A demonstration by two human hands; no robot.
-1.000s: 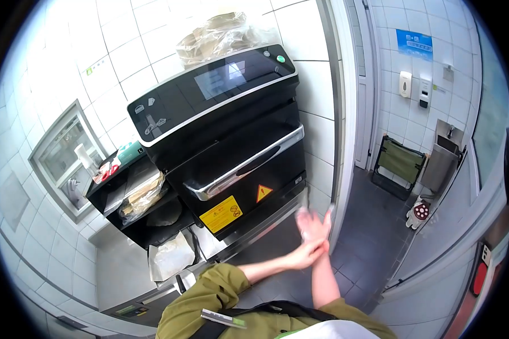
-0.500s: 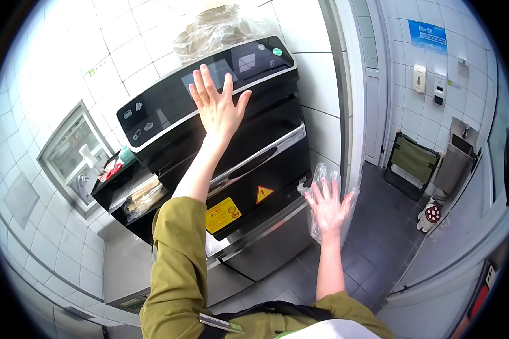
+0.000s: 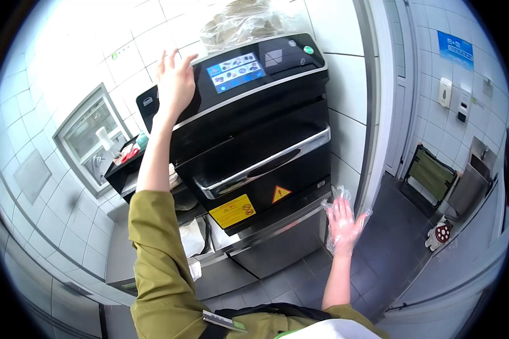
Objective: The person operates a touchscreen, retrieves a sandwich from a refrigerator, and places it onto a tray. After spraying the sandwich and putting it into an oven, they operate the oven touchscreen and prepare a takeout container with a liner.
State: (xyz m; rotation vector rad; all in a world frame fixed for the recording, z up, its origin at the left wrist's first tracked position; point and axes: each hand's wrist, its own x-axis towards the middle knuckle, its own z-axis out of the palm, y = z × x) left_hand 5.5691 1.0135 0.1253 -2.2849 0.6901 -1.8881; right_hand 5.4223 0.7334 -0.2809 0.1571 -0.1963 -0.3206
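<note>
My bare left hand (image 3: 176, 85) is raised over the left part of a black machine's control panel (image 3: 274, 59), its fingers apart and holding nothing. Right of that hand, the panel's touchscreen (image 3: 236, 72) is lit and shows rows of small pictures. Below it runs the machine's silver handle (image 3: 266, 160). A loose clear plastic glove covers my right hand (image 3: 343, 221), which hangs by the machine's lower right corner with its fingers spread and nothing in it.
Plastic-wrapped items (image 3: 240, 25) rest on top of the machine. A black shelf (image 3: 117, 176) is at its left. To the right are a doorway, a folded green chair (image 3: 431, 174), a metal sink (image 3: 470, 178) and soap dispensers (image 3: 445, 92).
My left hand has moved left, off the touchscreen, and the screen is now lit. The camera view has shifted, and the fingers of my gloved right hand are less widely spread.
</note>
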